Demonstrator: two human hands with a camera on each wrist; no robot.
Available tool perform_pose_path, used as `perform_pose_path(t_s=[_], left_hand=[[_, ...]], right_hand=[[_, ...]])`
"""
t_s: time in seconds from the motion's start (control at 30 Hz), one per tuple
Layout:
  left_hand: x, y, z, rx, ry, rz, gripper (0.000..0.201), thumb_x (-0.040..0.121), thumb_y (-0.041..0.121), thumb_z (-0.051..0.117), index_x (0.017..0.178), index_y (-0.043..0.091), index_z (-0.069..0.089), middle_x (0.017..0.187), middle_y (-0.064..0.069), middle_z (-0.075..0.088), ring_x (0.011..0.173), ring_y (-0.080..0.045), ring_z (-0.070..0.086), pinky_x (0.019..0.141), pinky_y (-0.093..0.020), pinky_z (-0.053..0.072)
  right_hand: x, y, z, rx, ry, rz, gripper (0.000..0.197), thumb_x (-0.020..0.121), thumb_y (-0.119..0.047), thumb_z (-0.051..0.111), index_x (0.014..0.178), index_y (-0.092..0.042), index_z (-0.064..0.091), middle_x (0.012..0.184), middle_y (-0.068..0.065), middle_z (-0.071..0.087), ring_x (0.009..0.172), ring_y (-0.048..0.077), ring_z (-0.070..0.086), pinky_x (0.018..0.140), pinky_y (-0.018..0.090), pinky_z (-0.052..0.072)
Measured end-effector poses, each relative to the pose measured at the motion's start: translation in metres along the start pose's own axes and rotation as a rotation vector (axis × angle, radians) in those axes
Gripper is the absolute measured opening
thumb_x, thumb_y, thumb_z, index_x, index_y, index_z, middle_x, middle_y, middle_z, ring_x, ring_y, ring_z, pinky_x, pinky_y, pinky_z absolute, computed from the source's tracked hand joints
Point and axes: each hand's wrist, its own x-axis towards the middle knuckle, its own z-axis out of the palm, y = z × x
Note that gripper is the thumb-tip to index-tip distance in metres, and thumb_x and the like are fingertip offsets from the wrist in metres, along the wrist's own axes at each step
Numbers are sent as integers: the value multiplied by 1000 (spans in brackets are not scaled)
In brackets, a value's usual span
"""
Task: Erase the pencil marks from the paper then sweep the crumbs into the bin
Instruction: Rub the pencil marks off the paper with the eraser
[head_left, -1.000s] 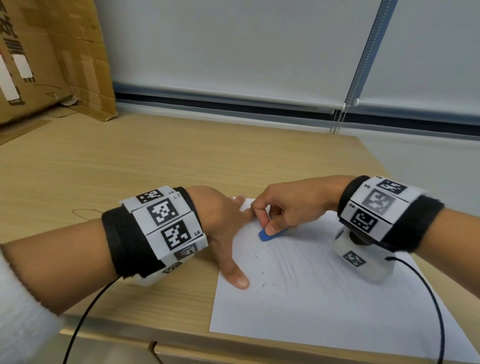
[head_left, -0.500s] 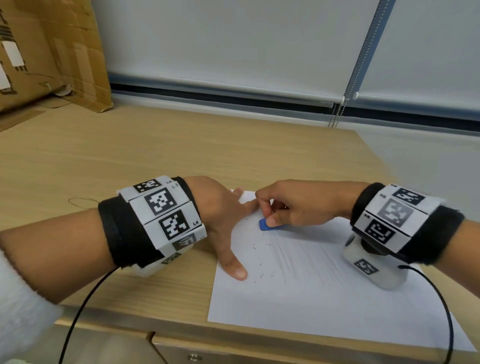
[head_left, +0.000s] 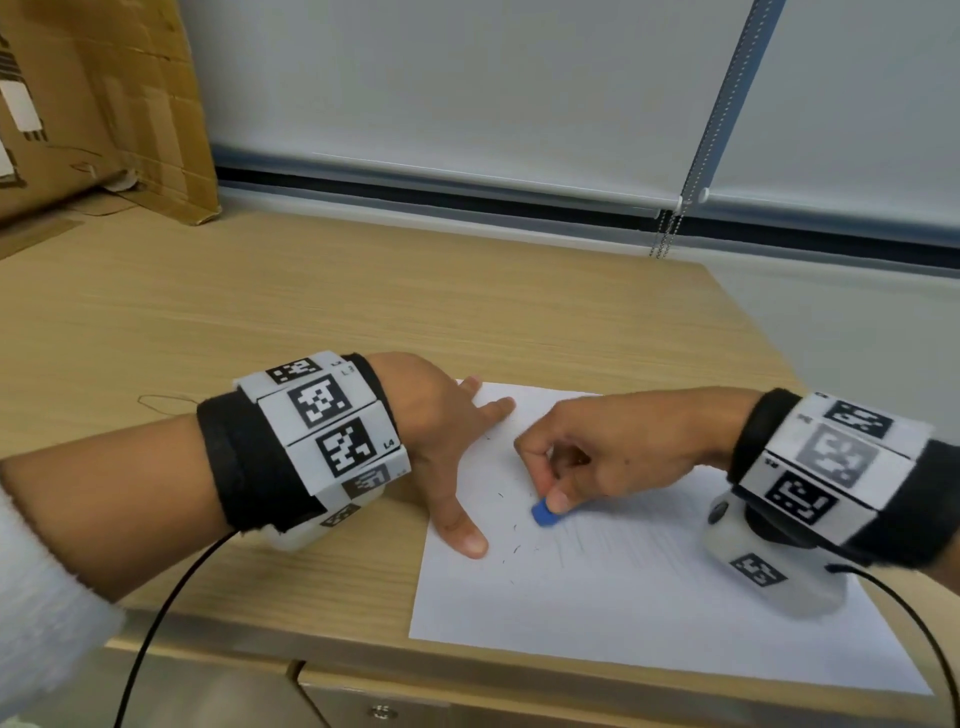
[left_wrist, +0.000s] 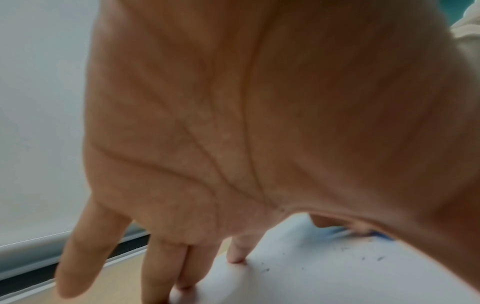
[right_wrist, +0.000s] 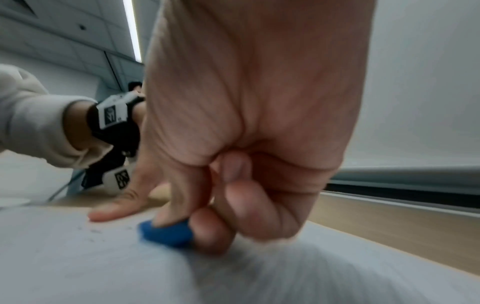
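Nearest, the paper overhangs the bench edge; a hard stroke could crumple it. The left hand presses flat, fingers spread. Beyond, the right hand pinches the blue eraser amid crumbs; faint pencil marks remain.

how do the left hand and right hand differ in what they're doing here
The left hand lies open with straight, spread fingers pressing the paper near its left edge; the right hand is curled, pinching a blue eraser. The left hand holds nothing; the right hand presses the eraser onto the faint pencil marks. Both touch the paper and wear marker wristbands.
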Motion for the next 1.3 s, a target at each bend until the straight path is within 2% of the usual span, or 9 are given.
perform_pose_path(t_s=[0.1, 0.23, 0.4, 0.53, 0.7, 0.87, 1.03, 1.17, 1.3], left_hand=[[0, -1, 0, 1, 5, 0, 139, 57, 82, 66, 144, 36, -32, 158, 0, -28, 149, -23, 8, 117, -52, 17], [-1, 0, 0, 4, -8, -12, 138, 58, 81, 66, 143, 35, -33, 157, 0, -30, 150, -24, 5, 117, -52, 15], [0, 0, 0, 8, -2, -14, 138, 58, 82, 65, 144, 35, -32, 158, 0, -29, 150, -23, 5, 117, -52, 17], [2, -1, 1, 1, -13, -10, 139, 57, 81, 66, 143, 35, -33, 157, -1, -30, 150, -24, 4, 117, -53, 17], [1, -2, 1, -11, -15, -13, 140, 55, 83, 65, 143, 36, -32, 157, 1, -30, 150, -24, 5, 117, -53, 16], [1, -2, 1, -33, -7, -12, 145, 56, 82, 67, 142, 26, -37, 157, 2, -31, 150, -20, -1, 118, -53, 12], [-6, -2, 3, -12, 31, -5, 142, 60, 83, 63, 149, 16, -25, 159, 2, -24, 150, -17, -2, 119, -49, 10], [-6, -3, 2, -15, 25, -2, 141, 61, 83, 62, 149, 16, -25, 159, 2, -24, 149, -16, -2, 120, -49, 9], [-2, -3, 2, -32, 12, 4, 141, 60, 82, 63, 149, 18, -26, 158, 1, -27, 149, -19, -4, 119, -51, 8]], right_hand=[[-2, 1, 3, 4, 157, -16, 14, 91, -26, 61, 80, -20, 55, 64, 1, 55, 56, 11, 42, 56, 25, 38], [-16, -9, 10, 13, -63, -29, 15, 89, -30, 64, 79, -21, 56, 60, -3, 50, 54, 10, 40, 56, 23, 37], [-11, -8, 14, 20, 121, -18, 16, 90, -28, 62, 76, -25, 55, 57, -10, 55, 52, 6, 45, 57, 21, 39], [-21, -17, 23, 61, -29, -57, 15, 91, -29, 61, 79, -23, 55, 57, -7, 53, 52, 6, 43, 56, 21, 39], [-16, -9, 16, 31, 90, -47, 14, 91, -29, 61, 78, -24, 57, 57, -8, 55, 53, 6, 44, 57, 19, 39], [-16, -12, 15, 96, -87, -25, 14, 89, -30, 64, 78, -23, 59, 54, -10, 51, 50, 4, 41, 54, 16, 36], [24, 10, -20, 8, 190, 41, 15, 92, -24, 60, 78, -20, 56, 48, -18, 54, 45, 0, 47, 52, 11, 35], [47, 25, -34, -64, 331, 55, 12, 92, -22, 59, 82, -16, 55, 61, -17, 54, 57, -1, 49, 64, 22, 39], [39, 26, -33, -10, 143, 16, 16, 90, -24, 62, 78, -16, 56, 49, -14, 52, 48, 5, 43, 58, 20, 38]])
